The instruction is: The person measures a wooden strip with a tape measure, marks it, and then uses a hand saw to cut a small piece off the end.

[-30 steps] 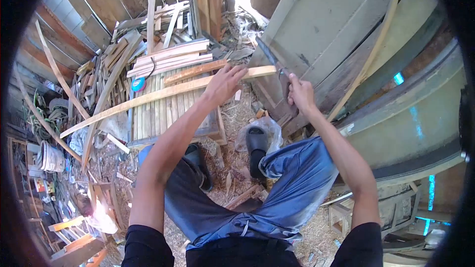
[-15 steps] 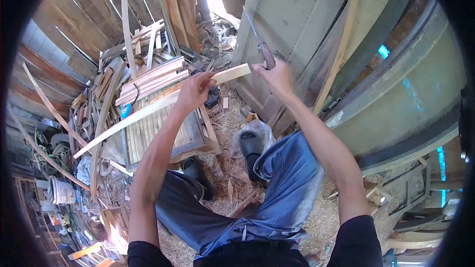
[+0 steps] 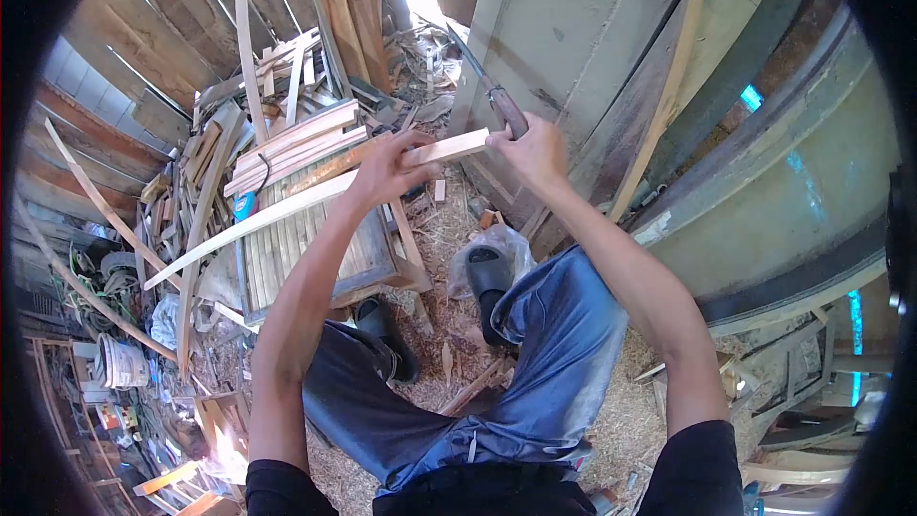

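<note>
My left hand point(image 3: 387, 170) is closed around a long, pale, slightly bent wooden strip point(image 3: 258, 222) near its upper right end. The strip slants down to the left across a slatted wooden bench top point(image 3: 315, 247). In my right hand point(image 3: 535, 155) is a tool with a brown handle point(image 3: 509, 113) and a long, narrow, dark blade point(image 3: 468, 55) pointing up and left. The right thumb lies right at the strip's end. A stack of pale wooden strips point(image 3: 291, 148) and a blue tape measure point(image 3: 245, 205) sit at the bench's far left.
Wood offcuts point(image 3: 205, 158) are heaped behind the bench. Large panels point(image 3: 564, 29) lean on the right, with a curved wooden piece point(image 3: 673, 76) against them. Shavings point(image 3: 458, 354) cover the floor around my sandals point(image 3: 489, 272), near a clear plastic bag point(image 3: 521, 253). Tall bent strips point(image 3: 110, 205) stand at left.
My left hand has shifted slightly right along with the strip's upper end. The blade in my right hand has turned and its tip has moved left and a little down.
</note>
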Tool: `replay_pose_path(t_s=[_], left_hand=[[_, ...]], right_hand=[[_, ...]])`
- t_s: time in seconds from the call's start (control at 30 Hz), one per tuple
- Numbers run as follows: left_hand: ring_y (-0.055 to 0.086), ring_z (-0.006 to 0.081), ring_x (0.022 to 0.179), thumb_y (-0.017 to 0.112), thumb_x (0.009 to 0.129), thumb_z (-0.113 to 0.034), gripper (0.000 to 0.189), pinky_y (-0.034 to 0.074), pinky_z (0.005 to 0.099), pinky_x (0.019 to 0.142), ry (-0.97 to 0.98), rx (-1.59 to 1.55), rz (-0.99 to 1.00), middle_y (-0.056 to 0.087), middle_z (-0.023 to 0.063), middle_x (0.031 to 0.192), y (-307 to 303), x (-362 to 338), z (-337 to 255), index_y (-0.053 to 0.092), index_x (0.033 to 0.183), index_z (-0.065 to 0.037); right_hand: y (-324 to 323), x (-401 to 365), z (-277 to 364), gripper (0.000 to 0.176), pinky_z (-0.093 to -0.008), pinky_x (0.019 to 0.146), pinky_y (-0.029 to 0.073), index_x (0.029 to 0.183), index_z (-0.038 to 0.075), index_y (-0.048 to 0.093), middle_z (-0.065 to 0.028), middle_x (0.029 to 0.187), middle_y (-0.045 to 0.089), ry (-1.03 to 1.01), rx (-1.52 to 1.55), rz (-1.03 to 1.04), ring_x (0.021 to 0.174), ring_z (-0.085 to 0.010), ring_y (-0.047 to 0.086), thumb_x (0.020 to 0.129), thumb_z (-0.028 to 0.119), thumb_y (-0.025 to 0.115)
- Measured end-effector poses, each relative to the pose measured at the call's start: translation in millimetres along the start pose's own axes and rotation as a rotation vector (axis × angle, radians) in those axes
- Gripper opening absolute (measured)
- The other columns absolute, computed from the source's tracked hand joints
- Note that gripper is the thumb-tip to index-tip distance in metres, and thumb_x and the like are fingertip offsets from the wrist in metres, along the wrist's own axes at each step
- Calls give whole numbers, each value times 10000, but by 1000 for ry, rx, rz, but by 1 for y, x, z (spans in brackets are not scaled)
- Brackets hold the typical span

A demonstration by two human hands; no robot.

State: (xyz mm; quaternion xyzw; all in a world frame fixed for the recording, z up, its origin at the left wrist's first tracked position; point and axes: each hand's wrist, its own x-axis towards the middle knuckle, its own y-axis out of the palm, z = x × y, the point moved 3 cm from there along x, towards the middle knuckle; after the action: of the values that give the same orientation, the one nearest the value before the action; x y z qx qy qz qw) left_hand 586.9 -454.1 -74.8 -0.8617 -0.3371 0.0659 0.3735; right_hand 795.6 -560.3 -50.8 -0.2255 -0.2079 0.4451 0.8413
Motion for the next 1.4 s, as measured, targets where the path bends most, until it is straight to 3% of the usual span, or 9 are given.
replay_pose_path(t_s=[0.07, 0.2, 0.4, 0.57, 0.8, 0.87, 1.0, 1.07, 1.4], left_hand=[[607, 274, 853, 692, 826, -289, 339, 469, 357, 722, 92, 37, -116, 632, 114, 951, 5, -3, -2, 637, 1069, -59], [603, 282, 872, 696, 805, -281, 291, 465, 372, 749, 1, 11, -87, 618, 91, 930, 22, -3, 22, 648, 1005, -74], [583, 306, 901, 683, 777, -263, 195, 459, 412, 768, 174, 398, -142, 591, 80, 871, 42, -5, 29, 625, 887, -112], [635, 400, 843, 532, 905, -325, 331, 513, 475, 728, 6, 317, 6, 654, 164, 1009, 44, 8, 42, 528, 1135, -88], [645, 355, 849, 543, 891, -285, 365, 518, 465, 704, 31, 434, 2, 648, 142, 1037, 33, 4, 39, 539, 1214, -116], [645, 342, 862, 552, 882, -272, 358, 513, 463, 712, 4, 436, 12, 645, 130, 1043, 34, -3, 41, 543, 1204, -117], [611, 292, 942, 567, 840, -251, 303, 485, 414, 805, 151, 580, -150, 629, 106, 997, 25, -15, 50, 589, 1104, -105], [580, 272, 1006, 573, 825, -234, 278, 461, 389, 861, 247, 646, -198, 611, 99, 1017, 13, -28, 52, 607, 1062, -94], [567, 266, 1033, 593, 749, -237, 295, 421, 381, 908, 197, 636, 39, 599, 115, 1030, 14, -29, 41, 648, 974, -54]], right_hand=[[2, 0, 1, 274, -402, 685, 506, 839, 0, 665, -179, 742, 674, 21, -54, 17, 713, -323, 670, 690, 217, 742], [17, 7, -17, 296, -412, 679, 504, 813, -9, 660, -192, 722, 661, -55, -125, 24, 721, -347, 666, 704, 253, 744], [-7, -4, 11, 424, -423, 601, 458, 759, -27, 645, -208, 630, 598, -82, -98, 29, 612, -360, 606, 789, 393, 693], [0, -22, 10, 544, -429, 574, 432, 778, -32, 642, -214, 616, 570, 12, -74, 104, 583, -361, 570, 877, 500, 578], [5, -51, 2, 543, -444, 619, 442, 800, -24, 645, -232, 667, 592, 67, -114, 51, 664, -410, 592, 885, 504, 549], [18, -71, 5, 499, -409, 532, 410, 741, -33, 617, -153, 538, 527, 31, -85, -50, 506, -274, 545, 908, 436, 578], [30, -100, 41, 454, -447, 614, 448, 805, -23, 638, -243, 676, 597, -37, -227, 26, 665, -403, 615, 905, 412, 555], [33, -104, 47, 442, -442, 581, 435, 774, -38, 627, -237, 634, 576, -16, -187, 79, 600, -375, 599, 910, 378, 564], [26, -110, 31, 481, -425, 530, 406, 710, -45, 612, -202, 547, 524, -7, -114, 98, 492, -285, 542, 915, 386, 555]])
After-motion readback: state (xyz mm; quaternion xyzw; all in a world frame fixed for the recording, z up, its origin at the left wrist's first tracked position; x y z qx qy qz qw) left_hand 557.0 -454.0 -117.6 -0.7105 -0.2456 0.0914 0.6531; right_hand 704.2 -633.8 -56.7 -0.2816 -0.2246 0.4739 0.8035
